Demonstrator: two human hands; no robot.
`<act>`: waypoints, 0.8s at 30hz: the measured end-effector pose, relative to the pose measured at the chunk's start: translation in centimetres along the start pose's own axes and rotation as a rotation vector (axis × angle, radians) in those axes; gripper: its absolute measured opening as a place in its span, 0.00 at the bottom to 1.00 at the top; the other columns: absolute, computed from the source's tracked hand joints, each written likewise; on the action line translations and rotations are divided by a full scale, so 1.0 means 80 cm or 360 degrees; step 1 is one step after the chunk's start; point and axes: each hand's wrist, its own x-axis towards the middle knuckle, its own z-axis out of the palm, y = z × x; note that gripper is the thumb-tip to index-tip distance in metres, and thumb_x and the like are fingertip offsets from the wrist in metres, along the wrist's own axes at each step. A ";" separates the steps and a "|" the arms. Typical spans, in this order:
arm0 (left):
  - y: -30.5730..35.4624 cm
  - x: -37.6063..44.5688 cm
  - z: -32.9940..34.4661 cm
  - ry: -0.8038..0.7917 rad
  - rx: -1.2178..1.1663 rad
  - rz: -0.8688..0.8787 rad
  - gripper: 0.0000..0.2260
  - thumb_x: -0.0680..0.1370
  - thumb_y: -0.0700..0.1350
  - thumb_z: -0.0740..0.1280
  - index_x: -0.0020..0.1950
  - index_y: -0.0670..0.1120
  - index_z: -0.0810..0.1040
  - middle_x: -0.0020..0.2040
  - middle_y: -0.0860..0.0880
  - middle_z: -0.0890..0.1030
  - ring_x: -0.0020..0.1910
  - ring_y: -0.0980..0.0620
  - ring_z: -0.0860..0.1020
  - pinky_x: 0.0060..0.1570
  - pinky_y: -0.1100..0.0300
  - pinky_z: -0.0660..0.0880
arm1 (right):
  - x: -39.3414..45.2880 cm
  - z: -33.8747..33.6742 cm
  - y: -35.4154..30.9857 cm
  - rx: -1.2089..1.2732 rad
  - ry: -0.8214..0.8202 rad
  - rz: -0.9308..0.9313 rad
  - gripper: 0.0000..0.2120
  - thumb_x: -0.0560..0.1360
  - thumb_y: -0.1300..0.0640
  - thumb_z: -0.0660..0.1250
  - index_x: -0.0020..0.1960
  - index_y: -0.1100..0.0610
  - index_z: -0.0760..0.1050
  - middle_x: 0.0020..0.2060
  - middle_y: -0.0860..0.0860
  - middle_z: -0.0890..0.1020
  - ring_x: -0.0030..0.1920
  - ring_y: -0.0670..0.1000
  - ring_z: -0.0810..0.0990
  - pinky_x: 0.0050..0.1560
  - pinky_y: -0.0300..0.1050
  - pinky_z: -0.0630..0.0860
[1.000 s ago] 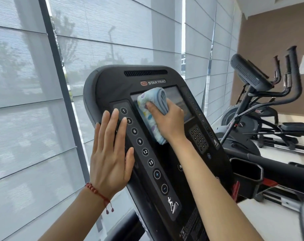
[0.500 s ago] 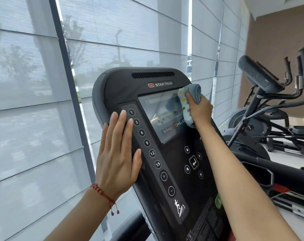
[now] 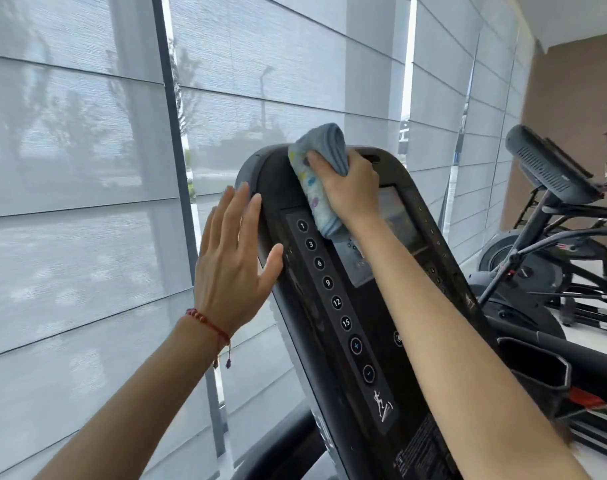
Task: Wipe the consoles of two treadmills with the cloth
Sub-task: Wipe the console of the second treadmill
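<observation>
A black treadmill console (image 3: 333,327) fills the middle of the view, tilted, with a column of numbered buttons and a screen (image 3: 395,233). My right hand (image 3: 350,185) presses a folded light-blue cloth with coloured spots (image 3: 317,168) against the console's top edge, above the screen. My left hand (image 3: 231,258) lies flat with fingers spread on the console's left rim, a red bead bracelet on its wrist. My right forearm covers part of the screen and the right-hand buttons.
Grey window blinds (image 3: 87,168) stand close behind and left of the console. To the right are another exercise machine with a dark console (image 3: 544,164) and handlebars, a black handrail with a cup holder (image 3: 534,368), and pale floor.
My right hand has swept the cloth from the screen's right side up and left onto the console's top edge. My left hand has slid up the left rim. The view has shifted.
</observation>
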 end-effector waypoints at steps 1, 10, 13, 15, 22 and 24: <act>-0.007 0.006 0.001 -0.0026 0.0015 -0.0019 0.25 0.79 0.50 0.56 0.70 0.34 0.65 0.71 0.36 0.65 0.71 0.39 0.60 0.67 0.42 0.62 | -0.002 0.009 0.000 0.0012 0.0027 0.0012 0.14 0.72 0.43 0.67 0.41 0.54 0.75 0.33 0.44 0.77 0.38 0.47 0.77 0.39 0.39 0.71; -0.038 0.013 0.002 -0.0118 -0.0056 0.0098 0.27 0.81 0.54 0.50 0.72 0.36 0.62 0.72 0.39 0.64 0.73 0.44 0.59 0.71 0.48 0.58 | -0.067 0.019 -0.017 -0.0017 -0.0109 -0.0301 0.19 0.71 0.44 0.69 0.38 0.61 0.76 0.33 0.55 0.80 0.34 0.51 0.77 0.34 0.41 0.72; -0.037 0.007 -0.001 -0.0122 -0.0039 0.0120 0.26 0.81 0.54 0.50 0.72 0.36 0.63 0.72 0.39 0.64 0.73 0.44 0.59 0.71 0.48 0.58 | -0.065 0.013 -0.011 -0.0056 -0.0018 -0.0258 0.18 0.72 0.45 0.69 0.38 0.60 0.75 0.33 0.54 0.80 0.33 0.50 0.77 0.33 0.40 0.72; -0.037 0.004 -0.005 -0.0145 -0.0017 0.0162 0.26 0.81 0.54 0.51 0.72 0.36 0.64 0.71 0.39 0.65 0.72 0.43 0.60 0.70 0.48 0.58 | -0.062 0.006 -0.005 -0.0084 0.0065 -0.0139 0.17 0.72 0.45 0.68 0.38 0.59 0.74 0.31 0.51 0.78 0.31 0.46 0.75 0.31 0.35 0.70; -0.040 0.019 -0.017 -0.0225 0.0039 0.0298 0.22 0.81 0.49 0.54 0.70 0.38 0.67 0.70 0.38 0.67 0.71 0.42 0.63 0.69 0.45 0.60 | -0.110 0.014 -0.017 -0.0128 0.0188 0.0003 0.19 0.71 0.39 0.66 0.40 0.56 0.75 0.34 0.52 0.81 0.35 0.50 0.79 0.36 0.45 0.77; -0.041 0.025 -0.016 -0.0225 0.0025 0.0309 0.21 0.80 0.48 0.55 0.69 0.38 0.67 0.70 0.38 0.68 0.70 0.41 0.64 0.68 0.44 0.62 | -0.135 0.013 -0.021 -0.0161 0.0169 -0.0131 0.18 0.72 0.41 0.67 0.41 0.57 0.75 0.34 0.53 0.80 0.34 0.49 0.78 0.34 0.42 0.75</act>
